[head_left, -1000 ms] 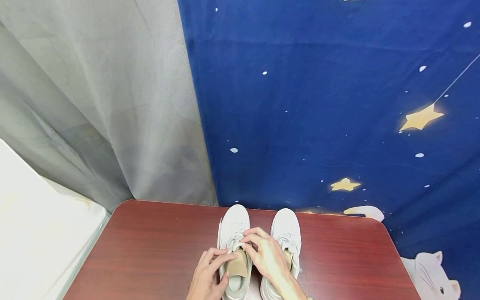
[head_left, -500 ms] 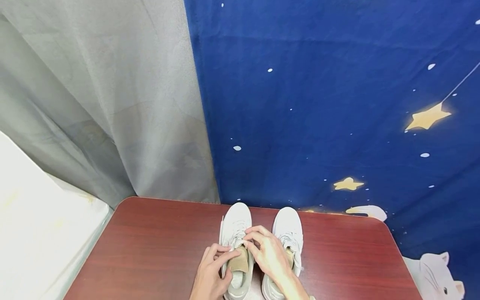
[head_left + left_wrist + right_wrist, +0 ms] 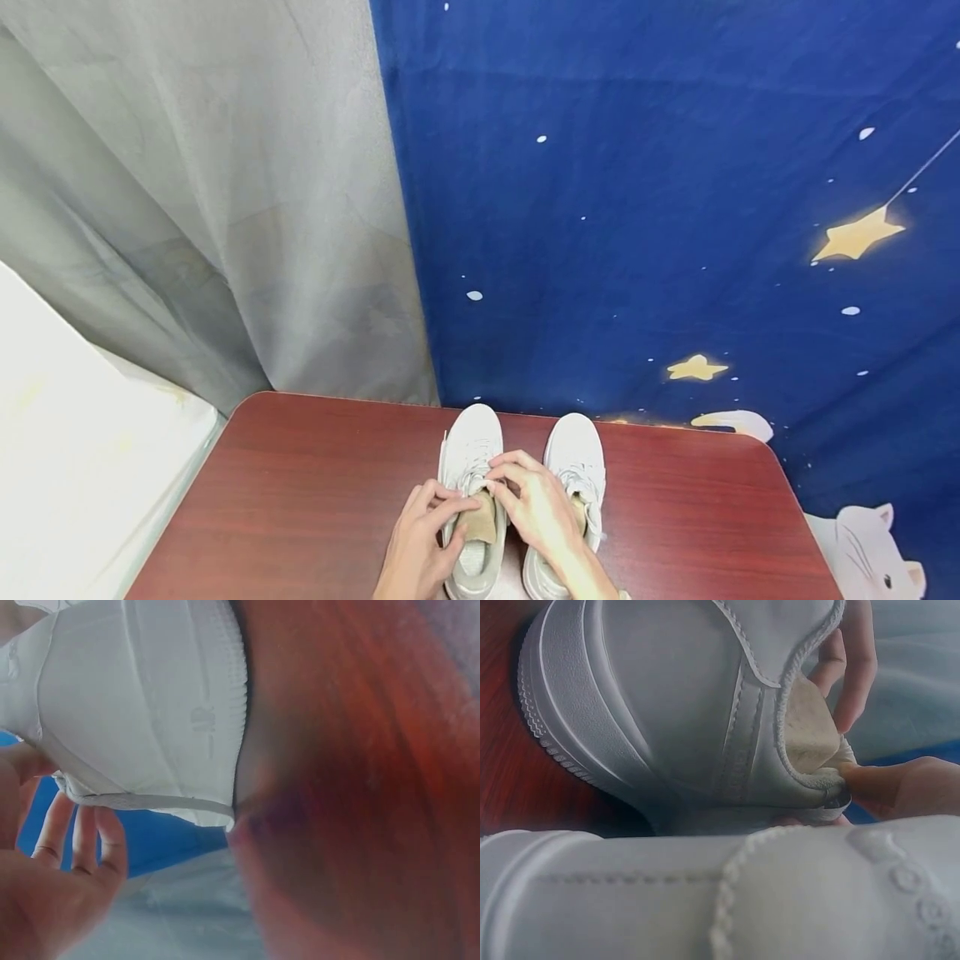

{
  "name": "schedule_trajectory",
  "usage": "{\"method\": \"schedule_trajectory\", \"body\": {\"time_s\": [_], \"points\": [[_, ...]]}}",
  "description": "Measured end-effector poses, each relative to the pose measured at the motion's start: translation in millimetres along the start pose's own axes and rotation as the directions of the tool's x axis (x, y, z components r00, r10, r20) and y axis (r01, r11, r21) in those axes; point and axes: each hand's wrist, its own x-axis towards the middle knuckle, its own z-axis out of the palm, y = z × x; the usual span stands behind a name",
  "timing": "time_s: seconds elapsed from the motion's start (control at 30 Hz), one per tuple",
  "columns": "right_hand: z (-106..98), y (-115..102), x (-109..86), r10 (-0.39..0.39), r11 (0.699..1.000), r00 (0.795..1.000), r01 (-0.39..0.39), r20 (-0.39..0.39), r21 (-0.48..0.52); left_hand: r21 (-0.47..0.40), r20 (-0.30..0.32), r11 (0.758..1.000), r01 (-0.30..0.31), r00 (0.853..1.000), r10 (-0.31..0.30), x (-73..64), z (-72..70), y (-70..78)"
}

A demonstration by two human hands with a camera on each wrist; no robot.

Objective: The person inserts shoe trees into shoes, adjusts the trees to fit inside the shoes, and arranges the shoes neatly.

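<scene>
Two white lace-up sneakers stand side by side on the table, toes pointing away from me. Both hands are at the left sneaker [image 3: 472, 442], around its laces and beige tongue [image 3: 477, 518]. My left hand [image 3: 422, 533] grips its left side, index finger reaching onto the tongue and thumb at the collar. From the other side my right hand [image 3: 534, 508] pinches a white edge at the top of the lacing; the right wrist view shows its thumb [image 3: 900, 786] pressed there. Whether lace is also caught between the fingers is hidden. The right sneaker [image 3: 576, 446] stands under my right wrist.
The reddish-brown table [image 3: 315, 483] has rounded far corners. A grey curtain [image 3: 322, 250] and a blue star-patterned cloth [image 3: 600, 208] hang behind it. A white surface [image 3: 75, 467] lies to the left. The sneakers stand close together.
The tongue flap appears shorter from above, with more insole showing behind it. My left hand has shifted slightly; the right keeps its pinch. The view has moved a little.
</scene>
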Motion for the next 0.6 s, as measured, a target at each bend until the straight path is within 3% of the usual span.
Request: {"method": "schedule_trajectory", "body": {"time_s": [0.27,0.6], "points": [[-3.1,-0.6,1.5,0.007,1.000,1.000,-0.007,0.012,-0.002,0.079,0.028,0.996,0.038,0.999,-0.040,5.2,0.4,3.3],[-1.8,-1.2,2.1,0.015,1.000,1.000,-0.015,0.009,0.000,0.085,0.003,0.996,0.033,0.999,-0.033,5.3,3.2,4.0]]}}
